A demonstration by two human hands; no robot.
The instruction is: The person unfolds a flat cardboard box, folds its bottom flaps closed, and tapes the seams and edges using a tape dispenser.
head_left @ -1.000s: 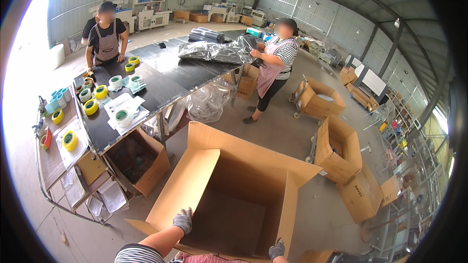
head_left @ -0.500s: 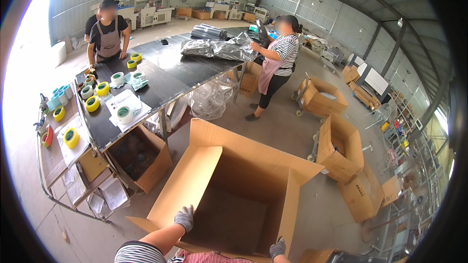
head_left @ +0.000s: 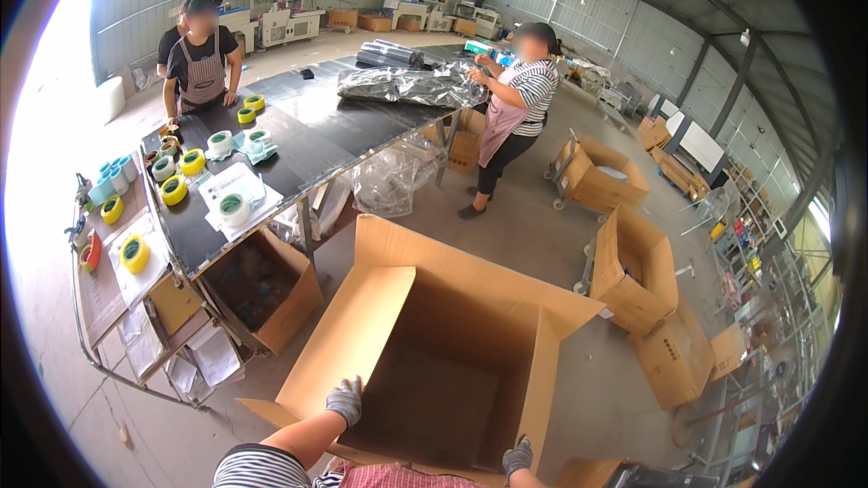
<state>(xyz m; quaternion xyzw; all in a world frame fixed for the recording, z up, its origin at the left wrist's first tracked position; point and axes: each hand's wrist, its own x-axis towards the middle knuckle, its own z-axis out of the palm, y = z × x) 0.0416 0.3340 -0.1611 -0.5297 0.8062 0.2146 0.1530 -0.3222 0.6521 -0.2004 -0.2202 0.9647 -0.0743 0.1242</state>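
Observation:
A large open cardboard box [head_left: 470, 289] stands on the floor right in front of me, flaps spread, its inside bare. My left hand [head_left: 344, 399], in a grey knit glove, grips the box's near rim at the left. My right hand [head_left: 517, 456], gloved the same way, holds the near rim at the right, low in the picture and partly cut off by the frame edge.
A long black table [head_left: 312, 140] at the left holds several tape rolls [head_left: 192, 163] and silver bags [head_left: 411, 86]. Two people stand at it. A smaller open box [head_left: 262, 285] sits under the table; more cartons [head_left: 633, 267] stand to the right.
My view has shifted slightly. Both hands stay on the box's near rim. The person in the striped shirt has leaned closer to the table.

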